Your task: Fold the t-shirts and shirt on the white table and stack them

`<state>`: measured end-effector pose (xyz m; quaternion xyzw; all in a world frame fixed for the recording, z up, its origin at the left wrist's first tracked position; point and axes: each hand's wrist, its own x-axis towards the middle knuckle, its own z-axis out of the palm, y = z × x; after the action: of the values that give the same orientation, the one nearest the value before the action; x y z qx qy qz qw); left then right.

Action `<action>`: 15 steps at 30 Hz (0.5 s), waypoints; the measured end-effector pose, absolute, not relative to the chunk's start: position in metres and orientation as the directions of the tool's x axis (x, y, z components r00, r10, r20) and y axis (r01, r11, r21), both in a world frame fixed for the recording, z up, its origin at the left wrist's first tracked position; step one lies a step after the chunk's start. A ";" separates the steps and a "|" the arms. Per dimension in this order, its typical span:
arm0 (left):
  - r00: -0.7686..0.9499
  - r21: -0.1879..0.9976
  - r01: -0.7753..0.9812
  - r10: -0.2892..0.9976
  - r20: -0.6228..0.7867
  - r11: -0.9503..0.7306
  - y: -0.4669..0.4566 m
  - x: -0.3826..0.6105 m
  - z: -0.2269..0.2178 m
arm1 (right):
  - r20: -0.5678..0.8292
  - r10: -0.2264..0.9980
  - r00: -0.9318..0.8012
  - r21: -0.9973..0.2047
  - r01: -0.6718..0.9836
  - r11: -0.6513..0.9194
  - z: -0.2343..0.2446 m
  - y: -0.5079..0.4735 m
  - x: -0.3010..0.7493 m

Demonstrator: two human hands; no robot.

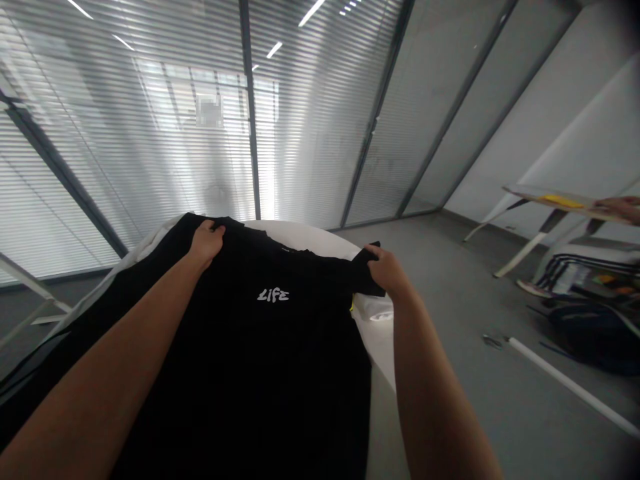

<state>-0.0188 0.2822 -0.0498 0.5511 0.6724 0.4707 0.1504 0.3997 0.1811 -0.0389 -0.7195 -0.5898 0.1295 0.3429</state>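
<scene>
A black T-shirt [260, 347] with the white word "LIFE" on its chest lies spread over a white round table [305, 235]. My left hand [205, 241] is closed on the shirt's far left shoulder. My right hand [386, 268] is closed on the far right shoulder or sleeve, near the table's right edge. Both arms reach forward over the shirt, which covers most of the tabletop.
Glass walls with blinds stand behind the table. At the right a tilted white table [555, 200] has another person's hand [623, 208] on it, with striped cloth and bags [590, 267] beneath. A white pole [565, 380] lies on the grey floor.
</scene>
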 end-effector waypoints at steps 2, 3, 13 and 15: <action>-0.365 0.793 0.604 0.860 0.357 -0.073 0.286 -0.021 -0.041 | 0.289 0.914 0.285 -0.665 0.746 -0.022 -0.039 0.182 0.399; -0.369 0.779 0.624 0.851 0.373 -0.071 0.289 -0.024 -0.038 | 0.309 0.905 0.291 -0.677 0.736 -0.006 -0.041 0.183 0.399; -0.457 0.429 0.853 0.820 0.345 0.295 0.254 -0.023 -0.076 | 0.050 0.883 0.466 -0.495 0.779 -0.384 -0.064 0.187 0.397; -0.298 0.286 0.940 0.855 0.425 0.185 0.232 -0.003 -0.080 | 0.056 0.839 0.541 -0.482 0.750 -0.452 -0.064 0.187 0.398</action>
<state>-0.0034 0.2320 -0.0801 0.5866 0.7650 0.2520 -0.0846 0.3978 0.1870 -0.0643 -0.8467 -0.4692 0.0955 0.2320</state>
